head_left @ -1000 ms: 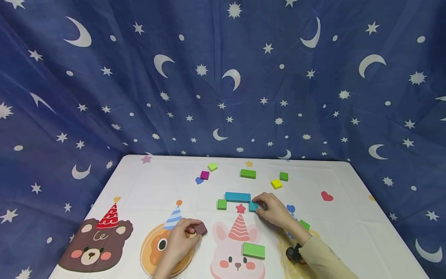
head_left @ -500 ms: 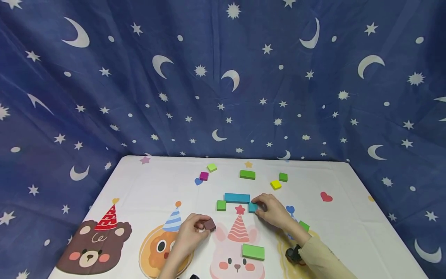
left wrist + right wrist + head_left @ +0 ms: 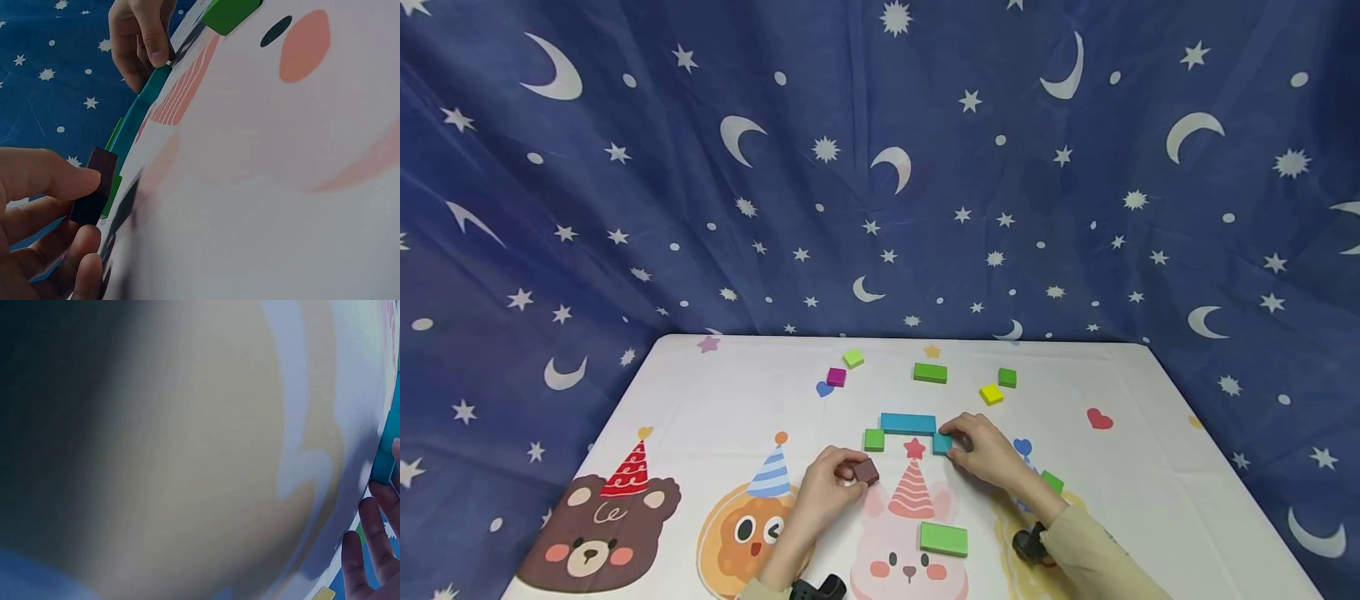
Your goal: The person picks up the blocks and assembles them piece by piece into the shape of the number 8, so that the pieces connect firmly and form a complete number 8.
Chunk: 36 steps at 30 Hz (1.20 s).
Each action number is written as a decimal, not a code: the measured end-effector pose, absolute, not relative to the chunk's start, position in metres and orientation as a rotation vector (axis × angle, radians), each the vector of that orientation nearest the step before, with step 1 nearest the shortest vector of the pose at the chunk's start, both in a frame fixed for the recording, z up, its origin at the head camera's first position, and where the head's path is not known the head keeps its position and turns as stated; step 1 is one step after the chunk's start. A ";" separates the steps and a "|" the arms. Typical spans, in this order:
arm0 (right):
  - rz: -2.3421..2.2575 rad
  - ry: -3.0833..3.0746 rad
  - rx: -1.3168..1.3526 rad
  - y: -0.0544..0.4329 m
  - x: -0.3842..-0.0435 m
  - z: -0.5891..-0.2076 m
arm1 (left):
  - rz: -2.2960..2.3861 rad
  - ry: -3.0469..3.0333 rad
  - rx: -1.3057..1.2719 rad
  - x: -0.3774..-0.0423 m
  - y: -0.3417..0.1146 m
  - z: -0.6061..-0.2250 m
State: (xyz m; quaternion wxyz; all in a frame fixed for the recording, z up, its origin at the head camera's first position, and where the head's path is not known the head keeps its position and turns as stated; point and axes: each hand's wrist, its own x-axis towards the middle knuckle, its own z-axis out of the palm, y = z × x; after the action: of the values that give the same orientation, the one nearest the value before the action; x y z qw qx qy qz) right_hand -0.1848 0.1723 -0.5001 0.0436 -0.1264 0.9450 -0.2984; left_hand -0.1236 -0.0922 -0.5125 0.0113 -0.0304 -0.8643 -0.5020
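My left hand (image 3: 827, 492) pinches a dark brown block (image 3: 866, 472) between thumb and fingers, just in front of a small green block (image 3: 873, 440). The same brown block (image 3: 103, 165) shows close up in the left wrist view. My right hand (image 3: 988, 454) pinches a small teal block (image 3: 942, 443) at the right end of a long blue block (image 3: 907, 423). The green block sits at the long block's left end, so the three make a shallow bridge shape lying on the table. In the right wrist view, fingers (image 3: 375, 531) reach the teal block (image 3: 384, 456).
Toward the back lie a magenta block (image 3: 837, 377), a lime block (image 3: 853, 358), a long green block (image 3: 930, 372), a small green block (image 3: 1007, 378) and a yellow block (image 3: 992, 394). A light green block (image 3: 943, 539) lies nearer, and another green block (image 3: 1052, 481) beside the right forearm.
My left hand has moved right and away from me, carrying the brown block from beside the orange printed animal toward the small green block. My right hand stays at the teal block.
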 end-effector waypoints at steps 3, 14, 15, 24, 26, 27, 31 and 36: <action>-0.906 2.896 -0.387 0.172 -0.185 -0.501 | -1.566 -2.686 -0.108 -0.126 -0.089 -0.514; -0.916 2.895 -0.407 0.173 -0.184 -0.502 | -1.477 -2.686 -0.131 -0.129 -0.075 -0.517; -0.917 2.895 -0.412 0.173 -0.184 -0.501 | -1.456 -2.691 -0.135 -0.129 -0.074 -0.517; -0.921 2.893 -0.435 0.173 -0.185 -0.500 | -1.319 -2.717 -0.176 -0.131 -0.068 -0.517; -0.916 2.896 -0.438 0.173 -0.185 -0.500 | -1.301 -2.722 -0.176 -0.131 -0.068 -0.517; -0.920 2.894 -0.437 0.173 -0.185 -0.500 | -1.300 -2.724 -0.172 -0.131 -0.068 -0.517; -0.926 2.896 -0.439 0.173 -0.186 -0.499 | -1.298 -2.731 -0.170 -0.131 -0.068 -0.517; -0.926 2.892 -0.439 0.174 -0.187 -0.500 | -1.324 -2.744 -0.177 -0.131 -0.069 -0.518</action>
State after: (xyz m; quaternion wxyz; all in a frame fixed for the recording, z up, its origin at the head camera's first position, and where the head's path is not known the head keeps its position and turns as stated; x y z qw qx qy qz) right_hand -0.1866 0.1738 -0.4998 0.0367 -0.1431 0.9420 -0.3015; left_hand -0.1308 -0.0687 -0.5182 0.0446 -0.0579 -0.8982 -0.4335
